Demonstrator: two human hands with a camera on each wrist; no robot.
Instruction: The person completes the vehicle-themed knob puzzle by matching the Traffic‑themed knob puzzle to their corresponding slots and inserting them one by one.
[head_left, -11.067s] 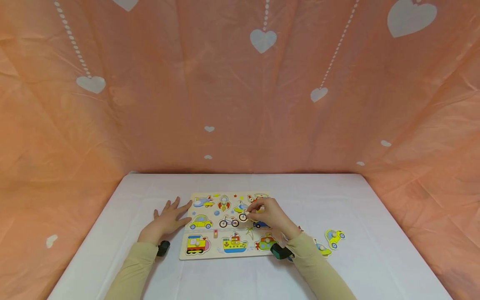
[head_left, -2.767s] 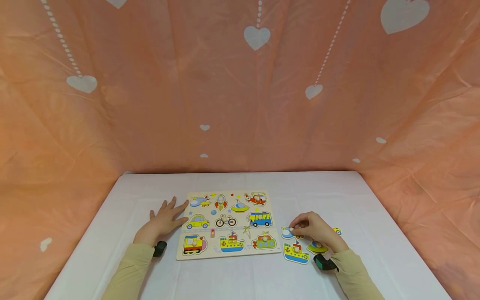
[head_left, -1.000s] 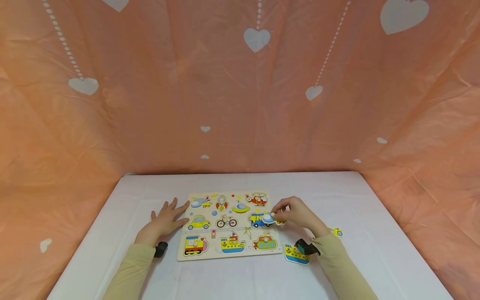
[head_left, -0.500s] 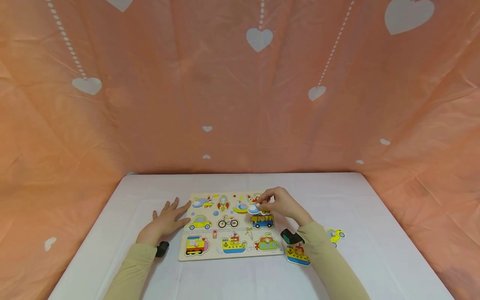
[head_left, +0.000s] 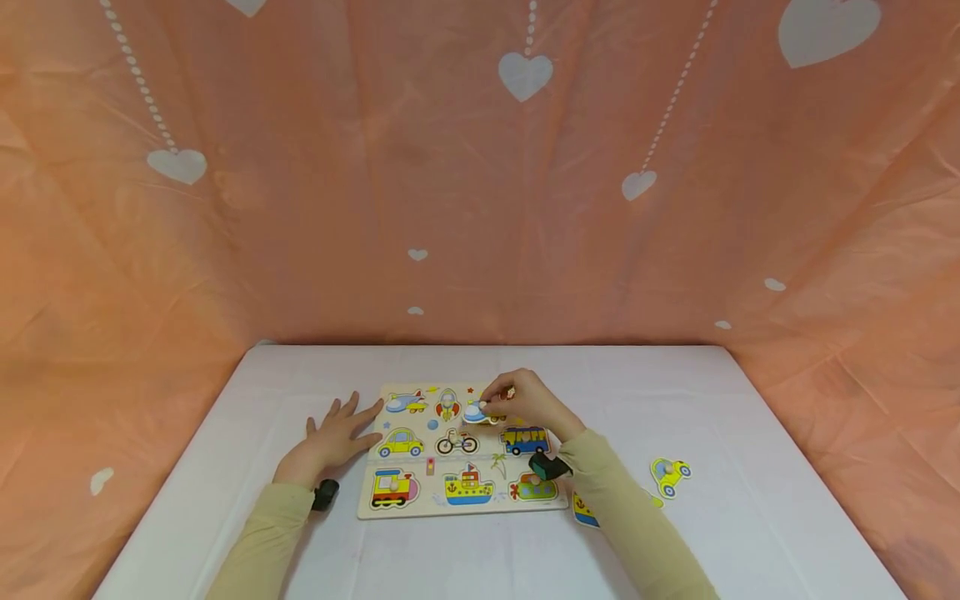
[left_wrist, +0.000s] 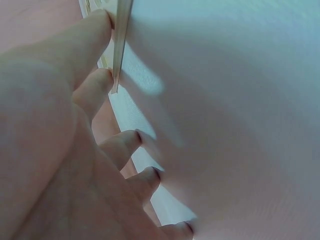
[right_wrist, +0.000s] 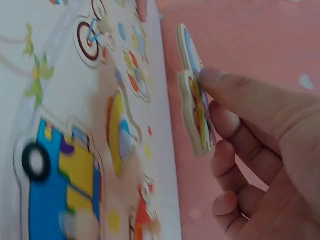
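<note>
Filling board (head_left: pixel 427 510): approx. 6 of 10 look done: bus (head_left: pixel 525 440), train (head_left: pixel 392 490), sub (head_left: pixel 525 490), heli (right_wrist: pixel 142 215), bike (head_left: pixel 457 443), rocket (head_left: pixel 447 406).
L hand (head_left: pixel 326 442): fingers spread wide, nothing gripped, thumb + index at board's L edge.
R hand (head_left: pixel 525 400): pinching plane pc (head_left: pixel 476 413), prob. by knob.
Bare slots, board: 4 left: boat slot (head_left: pixel 468 487), car slot (head_left: pixel 401 443), plane slot (head_left: pixel 406 403), saucer slot (right_wrist: pixel 117 132).
Plane pc: held above board's far half, not seated.
Loose pcs, R of board: boat pc (head_left: pixel 584 510), car pc (head_left: pixel 670 477), sliver (head_left: pixel 657 502), prob. saucer.
</note>
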